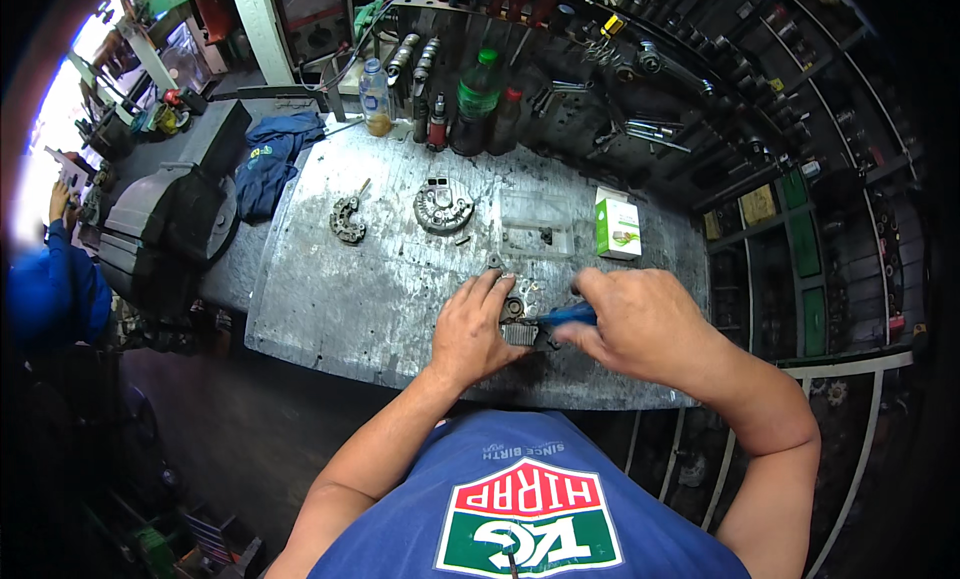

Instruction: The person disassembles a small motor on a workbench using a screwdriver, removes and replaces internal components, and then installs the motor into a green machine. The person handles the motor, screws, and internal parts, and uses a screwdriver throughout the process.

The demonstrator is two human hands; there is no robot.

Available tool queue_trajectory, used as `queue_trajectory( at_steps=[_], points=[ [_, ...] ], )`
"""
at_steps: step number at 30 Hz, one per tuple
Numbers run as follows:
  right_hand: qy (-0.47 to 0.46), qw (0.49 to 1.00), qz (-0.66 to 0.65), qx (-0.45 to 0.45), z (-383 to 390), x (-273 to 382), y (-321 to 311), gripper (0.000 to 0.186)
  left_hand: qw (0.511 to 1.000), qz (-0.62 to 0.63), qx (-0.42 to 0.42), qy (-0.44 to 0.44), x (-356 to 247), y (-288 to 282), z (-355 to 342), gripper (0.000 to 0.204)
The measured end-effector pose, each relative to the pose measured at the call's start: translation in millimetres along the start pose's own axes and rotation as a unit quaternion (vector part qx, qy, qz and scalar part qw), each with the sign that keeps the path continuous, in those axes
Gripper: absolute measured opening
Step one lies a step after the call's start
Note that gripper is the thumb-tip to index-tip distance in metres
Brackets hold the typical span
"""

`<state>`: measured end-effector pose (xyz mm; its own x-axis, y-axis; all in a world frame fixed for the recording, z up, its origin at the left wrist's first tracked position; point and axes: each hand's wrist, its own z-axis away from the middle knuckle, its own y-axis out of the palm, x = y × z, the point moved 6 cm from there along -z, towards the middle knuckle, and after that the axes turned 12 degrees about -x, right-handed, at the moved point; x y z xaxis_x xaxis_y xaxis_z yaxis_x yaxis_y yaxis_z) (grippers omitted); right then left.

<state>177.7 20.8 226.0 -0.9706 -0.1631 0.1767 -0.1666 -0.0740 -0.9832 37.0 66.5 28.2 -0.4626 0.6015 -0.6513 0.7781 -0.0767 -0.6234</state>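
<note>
My left hand (pixel 476 329) presses and grips a small metal part with a finned block (pixel 519 334) and a dark ring near the front middle of the worn metal worktop (pixel 330 309). My right hand (pixel 640 319) is closed on a blue-handled tool (pixel 574 314), whose tip meets that part. Farther back lie a round alternator end piece (pixel 442 210), a smaller curved metal piece (pixel 348 220), a clear plastic tray (pixel 535 207) with small dark bits, and a green-and-white box (pixel 618 229).
Bottles (pixel 377 99) and spray cans stand along the back, below racks of sockets and wrenches (pixel 655 129). A blue cloth (pixel 262 169) lies left beside a dark machine (pixel 155 249). A person in blue (pixel 55 284) works at the far left. Shelving (pixel 800 259) lines the right side.
</note>
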Motion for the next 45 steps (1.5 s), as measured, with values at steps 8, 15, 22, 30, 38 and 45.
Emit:
queue_trajectory(
  at_steps=[8, 15, 22, 30, 38, 45],
  points=[
    [0.005, 1.0, 0.014, 0.005, 0, -2, 2, 0.035, 1.0, 0.0, 0.017, -0.009, 1, 2, 1, 0.111],
    [0.007, 0.999, 0.031, -0.012, 3, -2, 1, 0.034, 0.999, -0.023, 0.022, -0.002, -2, 4, 1, 0.11],
    [-0.056, 0.992, -0.029, -0.108, 3, -4, -6, 0.038, 0.997, -0.039, 0.066, 0.006, -4, 2, 2, 0.117],
    [-0.152, 0.971, -0.122, -0.137, 0, -6, -7, 0.035, 0.994, -0.046, 0.097, -0.021, -1, 9, 0, 0.107],
    [-0.126, 0.972, -0.114, -0.164, 7, -10, -4, 0.037, 0.993, -0.071, 0.095, -0.027, -2, 10, 9, 0.117],
    [-0.107, 0.971, -0.13, -0.169, 15, -11, -2, 0.039, 0.992, -0.053, 0.117, -0.015, -9, 4, 2, 0.115]
  ],
)
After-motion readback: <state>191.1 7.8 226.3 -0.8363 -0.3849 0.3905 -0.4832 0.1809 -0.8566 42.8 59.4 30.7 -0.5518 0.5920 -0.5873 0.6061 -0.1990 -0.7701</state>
